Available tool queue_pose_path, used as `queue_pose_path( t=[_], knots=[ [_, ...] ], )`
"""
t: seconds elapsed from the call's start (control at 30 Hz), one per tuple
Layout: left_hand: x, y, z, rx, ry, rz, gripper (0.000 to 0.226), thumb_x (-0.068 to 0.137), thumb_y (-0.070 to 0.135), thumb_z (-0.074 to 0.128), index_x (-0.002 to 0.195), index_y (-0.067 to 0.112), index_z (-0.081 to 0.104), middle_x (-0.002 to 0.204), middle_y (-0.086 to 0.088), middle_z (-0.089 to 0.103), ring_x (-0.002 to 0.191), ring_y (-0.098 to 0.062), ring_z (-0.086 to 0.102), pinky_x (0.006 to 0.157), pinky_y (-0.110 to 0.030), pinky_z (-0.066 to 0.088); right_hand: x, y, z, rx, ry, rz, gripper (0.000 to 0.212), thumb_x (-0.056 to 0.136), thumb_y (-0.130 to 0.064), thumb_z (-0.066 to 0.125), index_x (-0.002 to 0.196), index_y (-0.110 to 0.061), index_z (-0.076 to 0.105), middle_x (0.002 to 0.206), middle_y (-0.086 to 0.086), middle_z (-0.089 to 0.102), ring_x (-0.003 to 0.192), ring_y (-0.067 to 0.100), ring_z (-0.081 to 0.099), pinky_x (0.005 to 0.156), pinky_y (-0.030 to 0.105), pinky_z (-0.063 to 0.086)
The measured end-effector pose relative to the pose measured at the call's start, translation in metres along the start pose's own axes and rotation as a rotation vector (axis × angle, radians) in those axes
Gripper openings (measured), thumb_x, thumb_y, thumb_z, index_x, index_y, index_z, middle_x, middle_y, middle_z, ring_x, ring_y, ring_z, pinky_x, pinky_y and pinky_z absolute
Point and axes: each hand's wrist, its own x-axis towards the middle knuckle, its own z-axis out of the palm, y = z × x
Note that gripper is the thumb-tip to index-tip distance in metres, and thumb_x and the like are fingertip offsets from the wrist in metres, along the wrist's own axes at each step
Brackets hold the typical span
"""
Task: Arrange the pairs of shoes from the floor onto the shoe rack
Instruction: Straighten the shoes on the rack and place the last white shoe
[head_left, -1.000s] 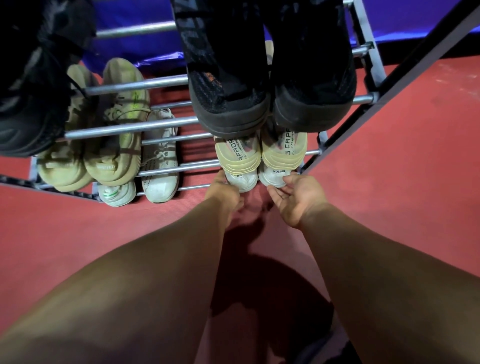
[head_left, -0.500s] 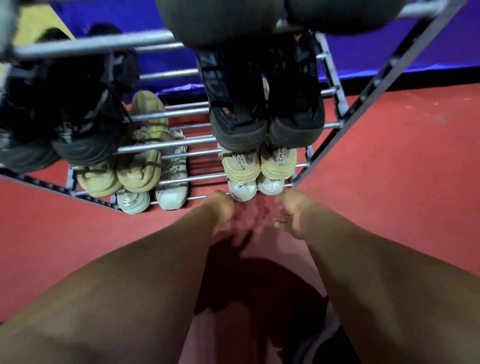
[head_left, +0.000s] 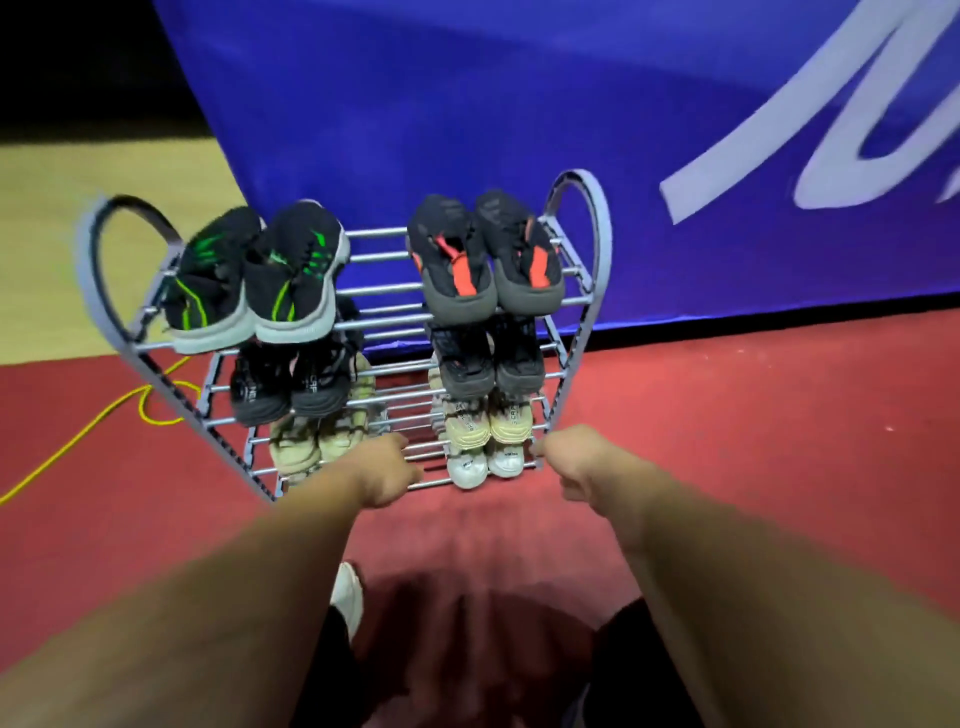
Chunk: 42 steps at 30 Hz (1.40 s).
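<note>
Eight pairs of shoes sit on the shoe rack (head_left: 571, 332): the green-striped black pair (head_left: 254, 280) top left, the orange-marked black pair (head_left: 485, 260) top right, darker and cream pairs below, the white pair (head_left: 485, 462) lowest right. Both hands hang before the rack's bottom tier, left hand (head_left: 387, 475) and right hand (head_left: 574, 467), fingers curled loosely, holding nothing. Behind the rack hangs a blue banner (head_left: 467, 104).

Beyond fingers (head_left: 400, 447): grey shoe rack (head_left: 374, 291); black-green pair (head_left: 254, 280), black-red pair (head_left: 488, 260). Nearest fingers: white pair (head_left: 485, 462). Floor (head_left: 727, 415) red; banner (head_left: 467, 104) blue.
</note>
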Motion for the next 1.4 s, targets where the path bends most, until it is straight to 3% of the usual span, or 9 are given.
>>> queue_pose_path(
  t=[0.1, 0.23, 0.37, 0.47, 0.77, 1.03, 1.17, 1.33, 1.4],
  knots=[
    [-0.046, 0.007, -0.030, 0.020, 0.045, 0.066, 0.059, 0.094, 0.043, 0.059, 0.144, 0.013, 0.050, 0.147, -0.012, 0.054, 0.131, -0.030, 0.052, 0.104, -0.030, 0.042, -0.051, -0.019, -0.017, 0.015, 0.008, -0.097, 0.023, 0.095, -0.017, 0.062, 0.116, -0.008, 0.063, 0.078, 0.003, 0.051, 0.064, 0.019, 0.048, 0.062, 0.028, 0.046],
    [-0.098, 0.019, -0.061, 0.004, 0.111, 0.143, 0.060, 0.095, 0.040, 0.062, 0.145, 0.009, 0.049, 0.149, -0.011, 0.053, 0.133, -0.027, 0.052, 0.107, -0.028, 0.040, -0.115, -0.043, -0.035, -0.051, 0.027, -0.231, 0.013, 0.093, -0.020, 0.064, 0.104, -0.014, 0.060, 0.098, 0.009, 0.058, 0.089, 0.023, 0.054, 0.070, 0.033, 0.047],
    [-0.138, 0.024, -0.078, 0.007, 0.139, 0.157, 0.067, 0.097, 0.041, 0.061, 0.152, 0.008, 0.040, 0.155, -0.011, 0.045, 0.140, -0.028, 0.046, 0.110, -0.028, 0.036, -0.159, -0.057, -0.038, -0.136, 0.015, -0.320, 0.009, 0.093, -0.021, 0.064, 0.090, -0.014, 0.060, 0.087, 0.008, 0.057, 0.080, 0.023, 0.054, 0.075, 0.036, 0.048],
    [-0.149, 0.019, -0.085, 0.001, 0.153, 0.145, 0.067, 0.096, 0.046, 0.062, 0.151, 0.012, 0.043, 0.154, -0.008, 0.047, 0.134, -0.027, 0.051, 0.110, -0.034, 0.040, -0.176, -0.062, -0.035, -0.265, -0.006, -0.409, 0.028, 0.094, -0.014, 0.056, 0.069, -0.017, 0.045, 0.074, 0.007, 0.040, 0.064, 0.022, 0.033, 0.067, 0.036, 0.035],
    [-0.153, -0.030, -0.086, 0.046, 0.128, 0.011, 0.056, 0.095, 0.042, 0.062, 0.142, 0.014, 0.054, 0.143, -0.009, 0.057, 0.128, -0.027, 0.054, 0.104, -0.030, 0.042, -0.133, -0.068, 0.010, -0.364, -0.104, -0.425, 0.018, 0.096, -0.023, 0.064, 0.082, -0.014, 0.055, 0.072, 0.000, 0.046, 0.059, 0.016, 0.042, 0.052, 0.028, 0.037],
    [-0.104, -0.108, -0.049, -0.005, 0.059, -0.089, 0.046, 0.095, 0.035, 0.061, 0.135, 0.013, 0.061, 0.139, -0.011, 0.060, 0.125, -0.029, 0.056, 0.101, -0.030, 0.045, -0.054, -0.071, 0.105, -0.365, -0.256, -0.318, 0.009, 0.094, -0.023, 0.064, 0.086, -0.018, 0.060, 0.078, 0.006, 0.053, 0.063, 0.023, 0.050, 0.058, 0.026, 0.045],
    [-0.073, -0.151, -0.021, -0.039, 0.005, -0.157, 0.045, 0.097, 0.036, 0.060, 0.135, 0.013, 0.061, 0.140, -0.010, 0.059, 0.127, -0.028, 0.054, 0.102, -0.030, 0.044, -0.015, -0.065, 0.152, -0.306, -0.308, -0.213, 0.012, 0.091, -0.023, 0.065, 0.093, -0.012, 0.065, 0.073, 0.008, 0.049, 0.066, 0.024, 0.046, 0.064, 0.035, 0.048],
    [-0.027, -0.186, 0.006, -0.097, -0.041, -0.207, 0.045, 0.101, 0.032, 0.053, 0.138, 0.006, 0.057, 0.144, -0.014, 0.055, 0.132, -0.030, 0.050, 0.103, -0.030, 0.040, 0.036, -0.060, 0.204, -0.235, -0.338, -0.100, 0.023, 0.093, -0.023, 0.067, 0.113, -0.012, 0.063, 0.076, 0.006, 0.050, 0.063, 0.023, 0.050, 0.053, 0.033, 0.052],
    [-0.003, -0.199, 0.020, -0.128, -0.042, -0.233, 0.043, 0.101, 0.031, 0.053, 0.136, 0.006, 0.058, 0.142, -0.014, 0.056, 0.129, -0.032, 0.051, 0.104, -0.033, 0.042, 0.052, -0.062, 0.224, -0.182, -0.350, -0.069, 0.010, 0.094, -0.025, 0.068, 0.099, -0.018, 0.064, 0.080, 0.004, 0.055, 0.073, 0.023, 0.058, 0.065, 0.039, 0.061]
  ],
)
